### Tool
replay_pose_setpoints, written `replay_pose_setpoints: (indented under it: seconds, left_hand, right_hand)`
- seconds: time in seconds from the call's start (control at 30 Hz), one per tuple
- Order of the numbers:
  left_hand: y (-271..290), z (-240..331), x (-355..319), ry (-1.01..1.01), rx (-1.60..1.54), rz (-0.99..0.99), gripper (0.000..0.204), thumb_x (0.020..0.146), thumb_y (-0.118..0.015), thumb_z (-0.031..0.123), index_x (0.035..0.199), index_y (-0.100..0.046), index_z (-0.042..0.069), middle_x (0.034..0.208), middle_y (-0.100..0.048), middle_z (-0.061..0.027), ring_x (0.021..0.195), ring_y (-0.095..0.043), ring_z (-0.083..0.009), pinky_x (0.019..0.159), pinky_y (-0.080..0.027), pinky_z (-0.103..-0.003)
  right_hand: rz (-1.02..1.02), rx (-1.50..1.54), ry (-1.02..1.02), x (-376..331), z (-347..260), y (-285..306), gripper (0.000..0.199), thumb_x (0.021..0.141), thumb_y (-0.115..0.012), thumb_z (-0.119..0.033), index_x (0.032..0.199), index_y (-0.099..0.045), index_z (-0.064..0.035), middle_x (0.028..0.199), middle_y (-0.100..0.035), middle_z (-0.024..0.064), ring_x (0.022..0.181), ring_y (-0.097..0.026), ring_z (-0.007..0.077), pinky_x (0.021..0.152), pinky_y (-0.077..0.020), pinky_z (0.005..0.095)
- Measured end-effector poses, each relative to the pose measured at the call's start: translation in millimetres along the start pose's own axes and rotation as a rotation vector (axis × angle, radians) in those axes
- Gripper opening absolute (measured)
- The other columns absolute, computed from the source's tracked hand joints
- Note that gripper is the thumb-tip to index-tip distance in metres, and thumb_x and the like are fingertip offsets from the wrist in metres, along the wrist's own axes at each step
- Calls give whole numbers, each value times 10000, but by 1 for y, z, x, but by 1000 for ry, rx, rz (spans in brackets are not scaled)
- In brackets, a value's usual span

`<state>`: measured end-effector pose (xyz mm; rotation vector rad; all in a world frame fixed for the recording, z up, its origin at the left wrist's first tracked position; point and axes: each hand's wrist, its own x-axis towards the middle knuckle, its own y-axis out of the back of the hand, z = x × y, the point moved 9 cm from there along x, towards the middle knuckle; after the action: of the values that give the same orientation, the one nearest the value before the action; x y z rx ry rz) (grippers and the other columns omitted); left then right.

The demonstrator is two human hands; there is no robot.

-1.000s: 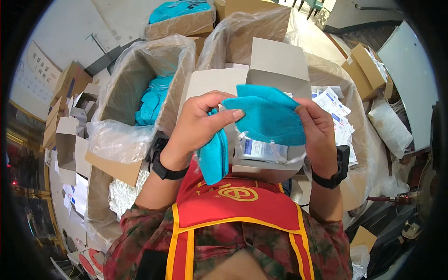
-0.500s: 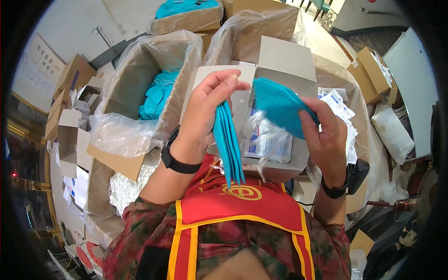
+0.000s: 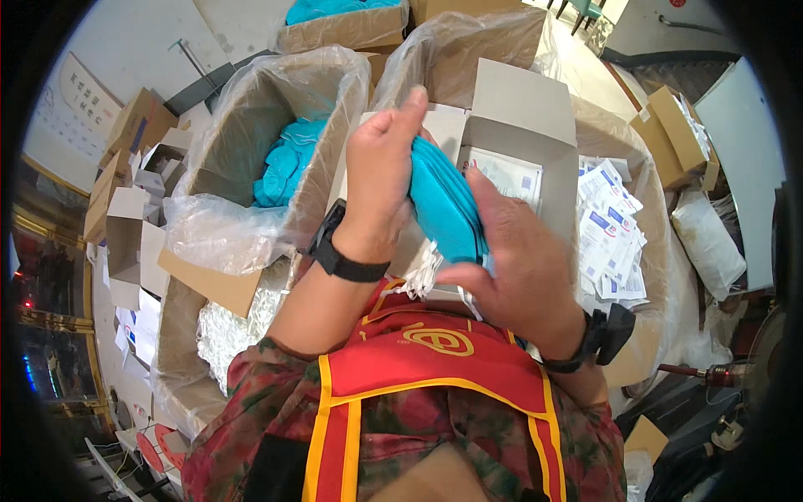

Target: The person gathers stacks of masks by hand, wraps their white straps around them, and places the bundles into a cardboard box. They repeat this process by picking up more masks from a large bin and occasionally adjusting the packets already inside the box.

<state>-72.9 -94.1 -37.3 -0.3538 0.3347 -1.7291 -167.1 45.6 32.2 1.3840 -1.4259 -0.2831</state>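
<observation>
With our left hand (image 3: 381, 188) and right hand (image 3: 519, 268) pressed together around the folded stack of teal masks (image 3: 443, 205) above the open white box (image 3: 510, 142), we risk loose ear loops (image 3: 422, 276) snagging its rim and spilling masks.

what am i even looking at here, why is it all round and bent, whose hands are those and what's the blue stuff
This is one picture from a wide fisheye camera worn on a person's head, looking down, so straight edges bend near the rim. There is no machine: the two bare hands are the wearer's own. The left hand and right hand press a folded stack of teal masks between them, above an open white box. To the left, a plastic-lined carton holds more teal masks. To the right lie small white packets. Both wrists wear black bands.
</observation>
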Motion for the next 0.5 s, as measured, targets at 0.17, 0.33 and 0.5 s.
replay_pose_setpoints:
  seconds: [0.17,0.33,0.5]
  left_hand:
    - [-1,-5,8,23,-227,28,325,906,-626,372,818,-547,69,712,-578,-48,641,-540,-99,562,-423,-246]
    - [-35,29,-20,-139,-212,-327,428,919,-600,384,1129,-563,13,1092,-590,-103,1038,-564,-185,884,-453,-320]
    - [-47,14,-42,-31,-194,-637,684,792,-749,306,1325,-431,17,1192,-568,-63,1074,-536,-138,892,-452,-291]
  right_hand:
    - [114,32,-71,-2,30,-15,686,782,-692,-56,1376,-351,-24,1145,-568,192,997,-595,316,852,-486,383]
    - [279,440,-244,-2,70,39,574,797,-687,-26,1303,-415,-10,1085,-597,111,937,-605,173,813,-495,296]
    - [114,719,-165,19,54,63,420,773,-699,-9,1156,-528,-7,957,-610,11,863,-563,61,745,-473,223]
